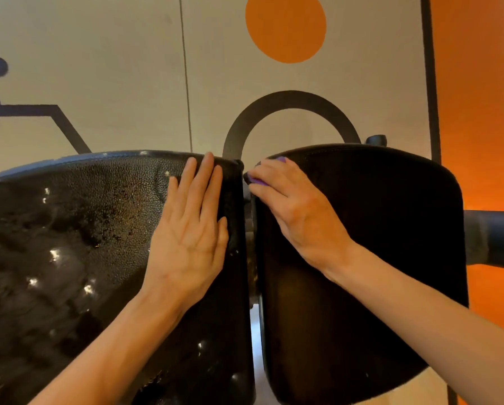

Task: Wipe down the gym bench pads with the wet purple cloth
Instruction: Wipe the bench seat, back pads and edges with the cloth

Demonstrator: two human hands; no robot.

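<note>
Surface: two black bench pads side by side. Landmark is the narrow gap (249,229) between them, where bits of metal frame show through.
Left pad (69,244): left of the gap, pebbled texture, glistening with droplets and wet streaks, light glinting off it.
Right pad (376,229): right of the gap, matte and dull, no shine visible.
Room: pale wall (113,68) behind the pads, painted with an orange disc (285,27) above the gap, a dark arch (291,97) just over the gap, black dots and angular lines far left. Orange wall panel (478,97) far right.
Other: dark padded roller (496,238) sticking out beyond the right pad's far edge.
Left hand (192,229): fingers straight and together, laid flat on the left pad just beside the gap, holding nothing.
Right hand (288,206): fingers curled over the purple cloth (259,181), pressing it on the right pad's upper corner at the gap.
Obstruction: right hand covers nearly all the cloth; only purple slivers show at the fingertips and above the knuckles.
</note>
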